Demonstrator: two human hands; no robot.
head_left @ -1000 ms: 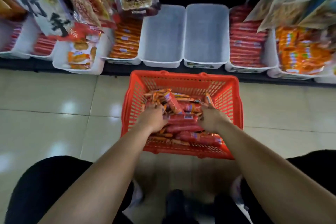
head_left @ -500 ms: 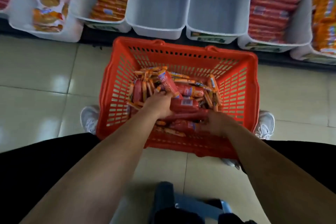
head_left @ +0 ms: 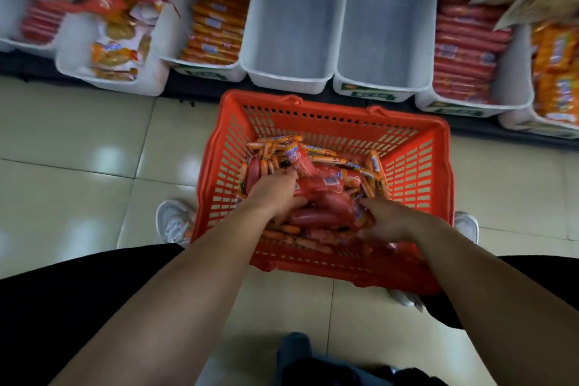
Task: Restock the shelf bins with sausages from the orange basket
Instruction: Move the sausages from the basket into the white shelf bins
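Observation:
The orange basket [head_left: 416,172] stands on the floor between my feet, holding a heap of red and orange sausages [head_left: 332,180]. My left hand [head_left: 275,193] is inside it on the left of the heap, fingers curled around thick red sausages. My right hand [head_left: 388,221] lies lower on the right, fingers spread against a red sausage, somewhat blurred. Just beyond the basket, two white shelf bins [head_left: 291,25] [head_left: 387,25] stand side by side with nothing in them.
Left of the empty bins, a bin of orange sausages [head_left: 216,28]; right of them, a bin of red sausages [head_left: 463,50], then orange packs [head_left: 554,66]. Snack bags [head_left: 116,50] fill a left bin and others hang above. My white shoes [head_left: 174,219] flank the basket on the tiled floor.
Both hands have stayed in the basket. The right hand slid from the pile's far right down toward the near side and spread its fingers. The left hand closed lower on the red sausages.

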